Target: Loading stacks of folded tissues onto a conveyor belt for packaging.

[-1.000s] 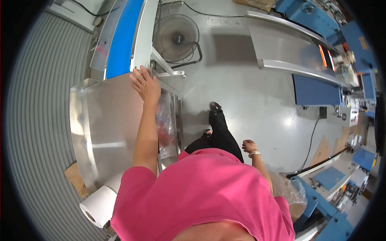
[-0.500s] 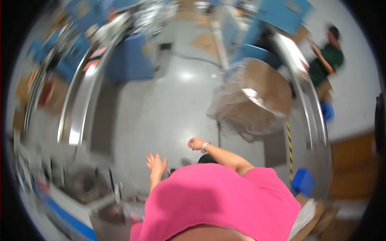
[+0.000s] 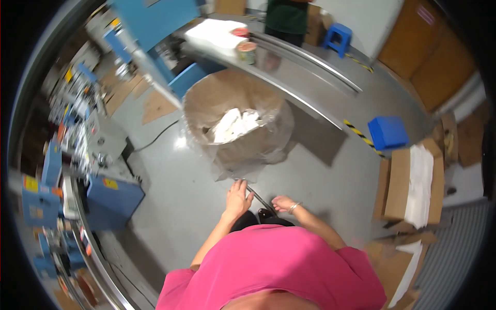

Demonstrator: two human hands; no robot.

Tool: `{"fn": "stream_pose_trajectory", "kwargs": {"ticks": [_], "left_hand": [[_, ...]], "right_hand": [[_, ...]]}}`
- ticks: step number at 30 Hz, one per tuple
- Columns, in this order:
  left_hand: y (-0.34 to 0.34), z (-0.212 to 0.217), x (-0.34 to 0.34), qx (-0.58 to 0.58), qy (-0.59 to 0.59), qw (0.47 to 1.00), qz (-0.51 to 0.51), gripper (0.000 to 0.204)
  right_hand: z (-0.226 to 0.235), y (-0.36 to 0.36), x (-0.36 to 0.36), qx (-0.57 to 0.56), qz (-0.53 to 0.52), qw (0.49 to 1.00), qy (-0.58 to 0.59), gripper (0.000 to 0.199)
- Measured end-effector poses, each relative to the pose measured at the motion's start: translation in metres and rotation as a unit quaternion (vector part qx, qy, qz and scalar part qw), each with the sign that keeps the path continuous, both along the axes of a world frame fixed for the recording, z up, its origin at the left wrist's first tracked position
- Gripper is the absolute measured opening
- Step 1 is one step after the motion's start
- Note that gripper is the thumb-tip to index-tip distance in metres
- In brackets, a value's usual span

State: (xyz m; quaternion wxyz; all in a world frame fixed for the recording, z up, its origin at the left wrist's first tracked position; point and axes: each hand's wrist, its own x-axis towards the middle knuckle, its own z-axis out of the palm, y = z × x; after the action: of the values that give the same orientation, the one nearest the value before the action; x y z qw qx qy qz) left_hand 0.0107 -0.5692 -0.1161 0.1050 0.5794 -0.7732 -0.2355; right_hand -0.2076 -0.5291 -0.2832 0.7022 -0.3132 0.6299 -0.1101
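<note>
– So, your left hand [image 3: 237, 200] hangs near the clear plastic liner [image 3: 232, 169], fingers slightly spread, nothing visibly held. Right hand [image 3: 282, 203]?
– Fingers loosely curled; can't tell if you're pinching anything.
– Why's the liner draped outside that round brown cardboard-looking bin [image 3: 212, 101], on the floor ahead of you?
– Likely stops it sliding in under the crumpled white material [image 3: 235, 124].

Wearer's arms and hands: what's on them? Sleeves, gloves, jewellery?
Short sleeves of a plain pink fabric top; forearms uncovered. Left hand ungloved, nothing visible at its wrist. Right hand also ungloved, with a pale, shiny ring-shaped bangle at the wrist. No cables or markings visible on either arm.
</note>
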Motion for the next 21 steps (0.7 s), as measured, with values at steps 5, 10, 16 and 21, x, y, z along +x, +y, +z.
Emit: {"fn": "stream_pose_trajectory", "kwargs": {"ticks": [5, 10, 16, 21], "left_hand": [[-0.046, 0.011, -0.084, -0.001, 0.048, 0.977, -0.206, 0.051], [-0.064, 0.037, -0.186, 0.022, 0.093, 0.916, -0.390, 0.045], [-0.072, 0.069, -0.299, 0.064, 0.118, 0.836, -0.532, 0.046], [-0.110, 0.099, -0.382, 0.036, 0.210, 0.844, -0.493, 0.023]], "right_hand": [[-0.015, 0.024, -0.054, 0.005, -0.265, 0.964, -0.018, 0.015], [-0.006, 0.066, -0.089, 0.047, -0.445, 0.892, -0.060, 0.020], [-0.009, 0.082, -0.136, -0.026, -0.593, 0.797, -0.113, 0.024], [-0.007, 0.057, -0.226, -0.091, -0.549, 0.831, -0.017, 0.026]]}}
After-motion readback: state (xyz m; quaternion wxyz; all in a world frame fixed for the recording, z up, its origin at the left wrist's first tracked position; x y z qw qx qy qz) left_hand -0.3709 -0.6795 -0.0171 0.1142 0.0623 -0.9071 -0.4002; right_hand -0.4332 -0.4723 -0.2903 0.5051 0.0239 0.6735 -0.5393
